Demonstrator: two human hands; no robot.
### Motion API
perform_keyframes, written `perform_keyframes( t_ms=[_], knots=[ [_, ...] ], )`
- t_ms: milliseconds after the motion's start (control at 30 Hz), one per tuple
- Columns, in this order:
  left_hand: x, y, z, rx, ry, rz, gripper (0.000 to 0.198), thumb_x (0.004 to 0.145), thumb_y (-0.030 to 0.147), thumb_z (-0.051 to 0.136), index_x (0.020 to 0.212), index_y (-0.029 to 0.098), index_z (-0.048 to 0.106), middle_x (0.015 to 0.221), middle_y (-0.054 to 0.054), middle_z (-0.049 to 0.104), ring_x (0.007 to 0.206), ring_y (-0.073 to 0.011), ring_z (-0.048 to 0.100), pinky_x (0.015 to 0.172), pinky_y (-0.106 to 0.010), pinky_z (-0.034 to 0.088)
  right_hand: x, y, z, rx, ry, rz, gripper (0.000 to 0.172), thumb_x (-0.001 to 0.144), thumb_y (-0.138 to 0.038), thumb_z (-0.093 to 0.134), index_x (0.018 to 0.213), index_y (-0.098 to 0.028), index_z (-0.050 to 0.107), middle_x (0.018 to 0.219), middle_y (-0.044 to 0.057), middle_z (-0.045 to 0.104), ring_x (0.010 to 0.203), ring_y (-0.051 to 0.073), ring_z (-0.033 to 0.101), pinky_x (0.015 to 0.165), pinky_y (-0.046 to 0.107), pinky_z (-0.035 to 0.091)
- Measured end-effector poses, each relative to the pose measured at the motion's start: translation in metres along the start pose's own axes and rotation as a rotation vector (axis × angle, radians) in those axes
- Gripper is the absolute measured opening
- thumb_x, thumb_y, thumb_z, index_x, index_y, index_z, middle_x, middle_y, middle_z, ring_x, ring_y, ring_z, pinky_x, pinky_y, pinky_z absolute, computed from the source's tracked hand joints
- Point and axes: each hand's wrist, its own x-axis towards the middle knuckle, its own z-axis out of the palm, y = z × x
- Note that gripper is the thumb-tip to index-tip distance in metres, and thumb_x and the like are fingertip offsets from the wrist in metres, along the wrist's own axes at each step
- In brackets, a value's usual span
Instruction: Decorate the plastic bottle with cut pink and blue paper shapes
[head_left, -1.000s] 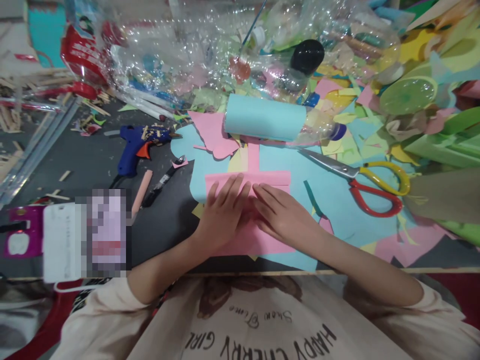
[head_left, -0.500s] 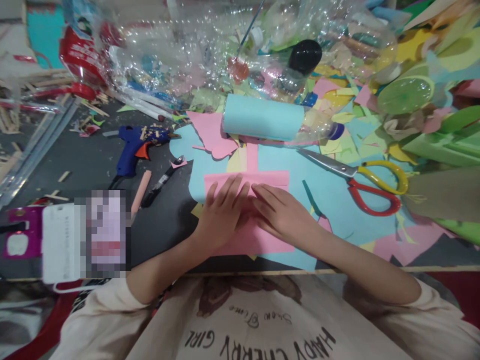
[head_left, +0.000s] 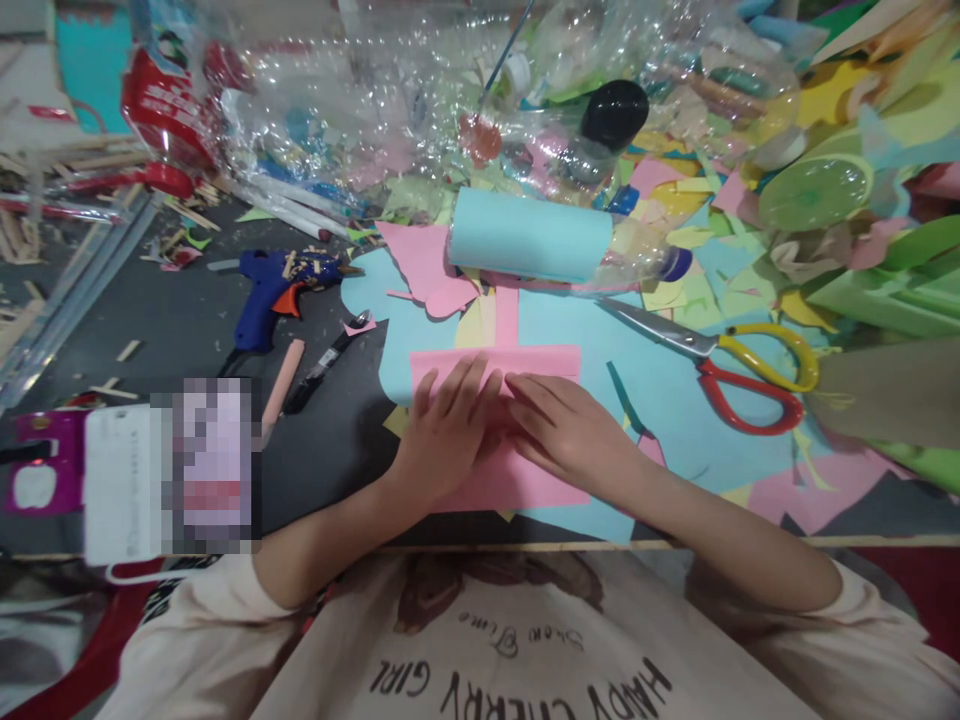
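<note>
A pink paper sheet (head_left: 551,362) lies on a light blue sheet (head_left: 660,400) at the table's near middle. My left hand (head_left: 444,430) rests flat on the pink paper's left half, fingers stretched out and pointing away from me. My right hand (head_left: 566,425) lies flat beside it on the right half, fingers pointing left so the fingertips of both hands nearly meet. Both hands press on the paper and hide its middle. A narrow pink strip (head_left: 508,315) runs from the sheet's far edge towards a light blue paper-covered roll (head_left: 529,235).
Scissors with red and yellow handles (head_left: 739,365) lie to the right. A blue glue gun (head_left: 274,290) and a pink stick (head_left: 283,378) lie left. A white phone (head_left: 124,480) sits at the near left. Clear plastic bottles (head_left: 360,90) and coloured paper scraps (head_left: 817,180) crowd the back.
Both hands stay flat on the pink paper and have shifted only slightly; the view has barely moved.
</note>
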Motion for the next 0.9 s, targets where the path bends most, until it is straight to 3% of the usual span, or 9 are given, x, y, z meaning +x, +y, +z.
perform_keyframes(
  t_ms=[667, 900],
  knots=[
    [0.001, -0.001, -0.001, -0.004, -0.015, -0.003, 0.048, 0.095, 0.031, 0.042, 0.138, 0.01, 0.045, 0.139, -0.018, 0.054, 0.129, -0.0297, 0.048, 0.106, -0.045, 0.031, 0.004, 0.005, -0.003, 0.002, 0.024, 0.008, 0.032, 0.098, -0.026, 0.041, 0.105, -0.007, 0.065, 0.102, 0.015, 0.073, 0.093, 0.024, 0.066, 0.08, 0.039, 0.055],
    [0.002, -0.004, 0.002, -0.012, 0.016, -0.006, 0.047, 0.096, 0.033, 0.04, 0.136, 0.011, 0.047, 0.137, -0.015, 0.057, 0.124, -0.0277, 0.051, 0.103, -0.043, 0.031, 0.01, 0.007, 0.007, -0.075, -0.105, 0.095, 0.027, 0.094, -0.012, 0.04, 0.103, -0.012, 0.066, 0.129, 0.011, 0.065, 0.072, 0.019, 0.059, 0.072, 0.038, 0.05]
  ],
)
